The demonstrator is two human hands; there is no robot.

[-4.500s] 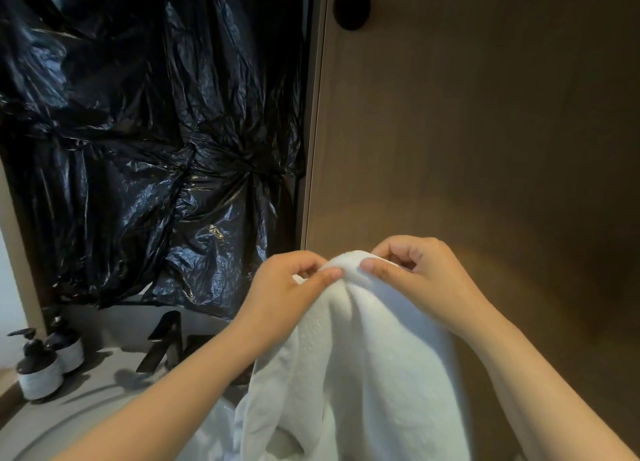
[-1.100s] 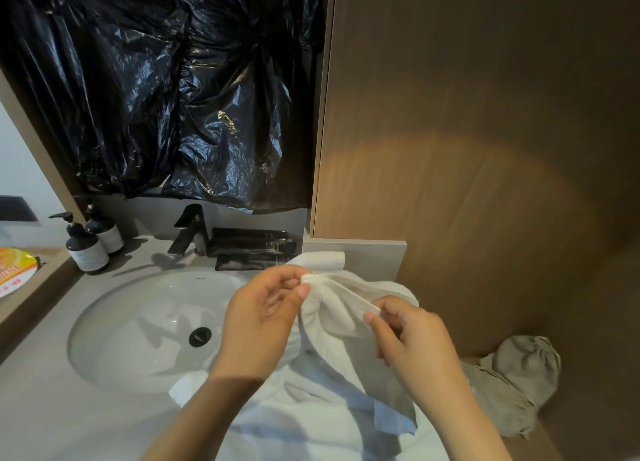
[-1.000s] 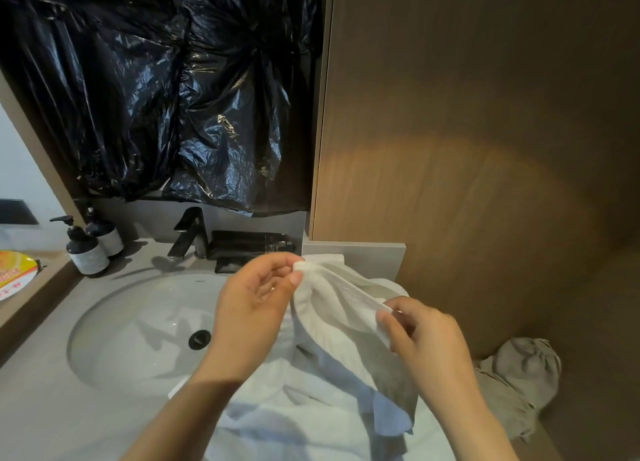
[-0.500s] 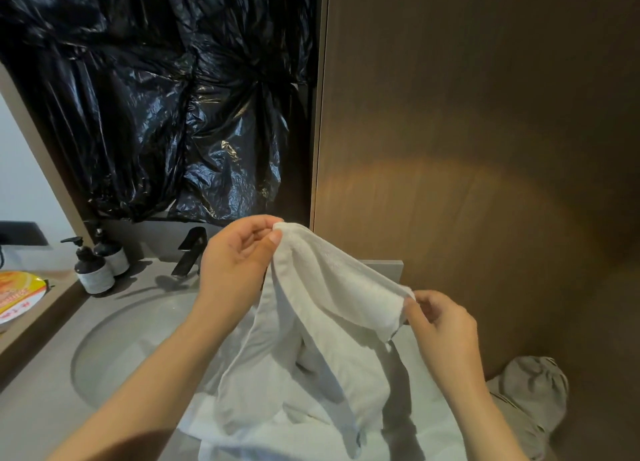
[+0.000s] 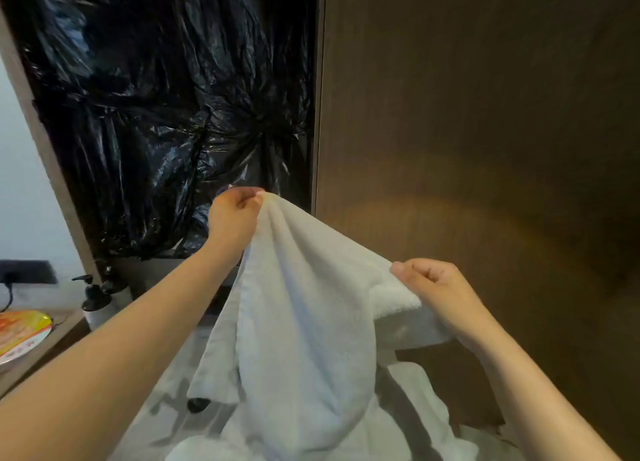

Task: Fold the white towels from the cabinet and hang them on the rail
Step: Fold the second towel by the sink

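A white towel hangs in front of me, stretched between my two hands above the sink. My left hand pinches one upper corner, raised high in front of the black plastic. My right hand grips the other part of the top edge, lower and to the right. The cloth drapes down in loose folds onto more white fabric at the bottom. No rail is in view.
Crumpled black plastic sheeting covers the area above the sink. A brown wooden panel fills the right side. Two dark pump bottles stand at the left on the counter, beside a yellow packet. The basin's drain shows below.
Both hands have lifted the towel higher and pulled apart, spreading its top edge. The left hand rose most. My view tilted up, so the basin and tap are mostly hidden.
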